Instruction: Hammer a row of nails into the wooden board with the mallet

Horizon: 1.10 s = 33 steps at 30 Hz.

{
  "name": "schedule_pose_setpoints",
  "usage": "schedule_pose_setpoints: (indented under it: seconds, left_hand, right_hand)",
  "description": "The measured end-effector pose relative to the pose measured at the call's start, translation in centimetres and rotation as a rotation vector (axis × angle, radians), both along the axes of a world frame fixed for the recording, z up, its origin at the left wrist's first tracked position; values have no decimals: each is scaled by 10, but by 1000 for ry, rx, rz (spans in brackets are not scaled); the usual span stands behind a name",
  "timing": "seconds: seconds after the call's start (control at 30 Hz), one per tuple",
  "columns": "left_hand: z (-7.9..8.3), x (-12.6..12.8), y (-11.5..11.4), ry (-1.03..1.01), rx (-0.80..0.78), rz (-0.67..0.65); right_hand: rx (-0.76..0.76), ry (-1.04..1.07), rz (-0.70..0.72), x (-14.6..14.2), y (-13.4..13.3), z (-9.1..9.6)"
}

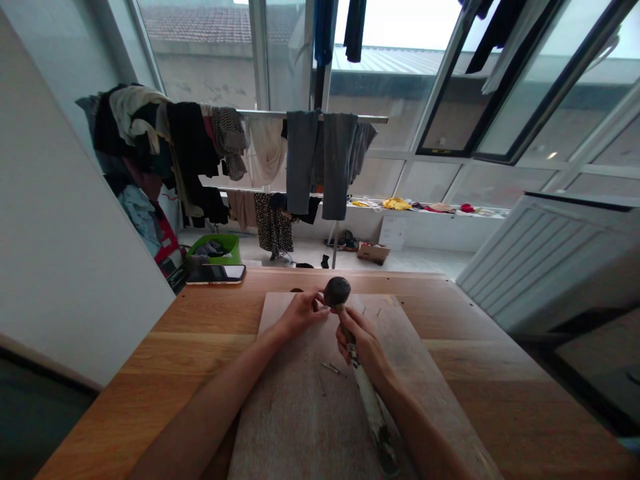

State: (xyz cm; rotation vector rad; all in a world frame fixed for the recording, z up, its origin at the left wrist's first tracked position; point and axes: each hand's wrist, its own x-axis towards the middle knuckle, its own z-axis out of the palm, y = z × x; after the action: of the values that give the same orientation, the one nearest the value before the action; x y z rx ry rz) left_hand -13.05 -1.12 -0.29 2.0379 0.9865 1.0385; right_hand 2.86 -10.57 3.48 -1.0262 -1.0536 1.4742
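Note:
My right hand (pixel 364 340) is closed around the upper handle of a hammer (pixel 367 393), whose dark, rounded head (pixel 337 291) points away from me. The worn, pale handle slants back toward the table's near side. Just left of the hammer head, my left hand (pixel 306 312) has its thumb and fingers drawn together low over a wooden board (pixel 295 413). Whatever is between those fingertips is too small and partly hidden to make out. Two thin nails (pixel 379 312) stand in the board beyond my right hand. Several loose nails (pixel 332 368) lie on it nearer to me.
The board rests on a wooden table (pixel 200 363). A phone (pixel 216 274) lies at the far left edge, and a small dark round thing (pixel 297 290) sits behind the board. Beyond are a clothes rack (pixel 370 119) with hanging laundry, a green basket (pixel 233 248) and a cardboard box (pixel 373 253).

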Motion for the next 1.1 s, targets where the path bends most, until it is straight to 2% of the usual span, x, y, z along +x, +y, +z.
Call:
schedule_pose_setpoints:
  seconds: [0.07,0.17,0.2,0.27,0.3,0.37,0.47,0.6,0.8,0.93,1.1]
  left_hand:
    - [8,-3,0,27,1,31]
    - [34,-10,-7,134,42,19]
    - [44,-11,-13,185,43,-43]
    - [64,-9,-27,335,-11,-277]
    - [71,-6,-35,413,-23,-382]
    - [78,1,-50,582,31,-494]
    - [73,12,-64,780,193,-501]
    - [60,14,-68,819,320,-522]
    - [63,7,-69,828,237,-512]
    - [59,-4,-52,560,157,-399]
    - [30,-19,-20,148,19,-85]
  right_hand:
    - [18,22,-28,2,0,3]
    - [30,53,-78,4,0,7]
    - [30,62,-96,5,0,7]
    - [28,81,-131,7,1,8]
    - [26,90,-146,8,2,8]
    - [22,109,-167,9,3,8]
    - [20,123,-175,11,4,9]
    - [27,134,-167,10,3,12]
    - [20,145,-155,8,3,13]
    - [12,142,-149,7,3,11]
    - [7,130,-150,7,2,11]
